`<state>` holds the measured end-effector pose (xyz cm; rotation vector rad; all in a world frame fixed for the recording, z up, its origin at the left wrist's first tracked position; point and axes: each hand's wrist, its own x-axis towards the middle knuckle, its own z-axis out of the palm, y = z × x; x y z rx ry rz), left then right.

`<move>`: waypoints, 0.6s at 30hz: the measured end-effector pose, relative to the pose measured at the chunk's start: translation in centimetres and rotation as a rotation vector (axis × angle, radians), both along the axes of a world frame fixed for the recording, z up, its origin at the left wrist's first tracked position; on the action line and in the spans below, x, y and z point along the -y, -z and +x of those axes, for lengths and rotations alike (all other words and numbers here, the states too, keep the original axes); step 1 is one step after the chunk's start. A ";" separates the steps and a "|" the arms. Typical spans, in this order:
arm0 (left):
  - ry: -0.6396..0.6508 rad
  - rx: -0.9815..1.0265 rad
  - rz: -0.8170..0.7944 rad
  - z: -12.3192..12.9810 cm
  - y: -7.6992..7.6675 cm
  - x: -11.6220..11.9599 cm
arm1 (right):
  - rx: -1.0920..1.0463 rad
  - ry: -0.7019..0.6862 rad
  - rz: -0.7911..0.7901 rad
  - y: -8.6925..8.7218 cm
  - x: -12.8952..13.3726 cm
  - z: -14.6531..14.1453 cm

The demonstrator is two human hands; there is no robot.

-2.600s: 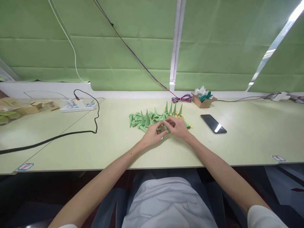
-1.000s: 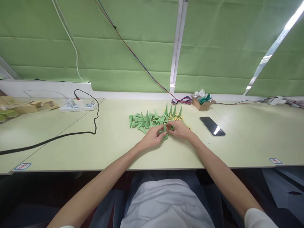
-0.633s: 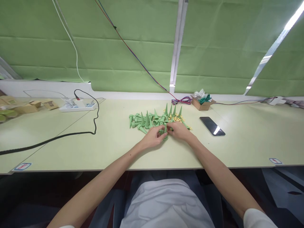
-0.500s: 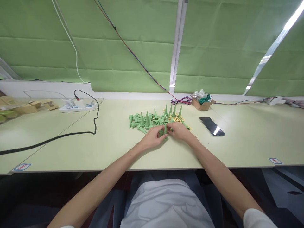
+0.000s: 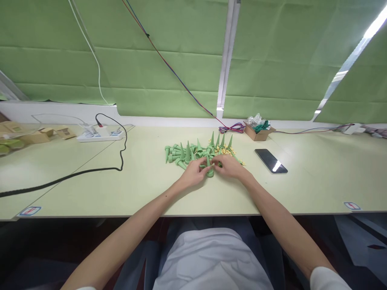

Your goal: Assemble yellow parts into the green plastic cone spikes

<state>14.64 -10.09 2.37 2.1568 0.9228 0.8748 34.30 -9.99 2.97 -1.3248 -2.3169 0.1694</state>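
My left hand [image 5: 194,172] is closed around a green cone-shaped spike [image 5: 210,173] with a wide collar at its lower end, pointed end up. From the other side my right hand [image 5: 228,165] meets it, fingertips pinched together close to the spike's side; whatever they hold is too small to make out. Just beyond both hands lies a pile of similar green spikes [image 5: 188,153], some standing point up, others on their sides. Small yellow pieces [image 5: 227,150] are scattered among and behind the spikes on the right.
A black phone [image 5: 270,160] lies to the right on the table [image 5: 145,189]. Behind it stands a small cardboard box [image 5: 258,135] holding clear plastic and green material. Coiled wires [image 5: 232,128] lie at the back. On the left are a power strip [image 5: 99,136] and a black cable [image 5: 90,171].
The spike's collar is now exposed below my left fingers, and the spike leans slightly left. My hands have shifted only a little, with the right fingertips now against the spike's side.
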 end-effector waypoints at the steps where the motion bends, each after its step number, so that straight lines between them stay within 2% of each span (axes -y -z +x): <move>1: -0.005 0.005 0.001 0.0 0.0 -0.1 | -0.011 -0.008 0.008 0.0 0.0 0.0; 7: -0.050 0.014 0.027 0.0 0.3 -0.5 | -0.095 -0.013 0.028 -0.1 -0.2 0.3; 12: -0.059 0.070 -0.008 0.0 0.6 -0.9 | -0.263 0.007 0.012 -0.3 -0.1 0.2; 18: -0.073 0.138 -0.156 0.0 0.2 -0.6 | -0.571 -0.015 -0.193 -1.1 0.5 0.0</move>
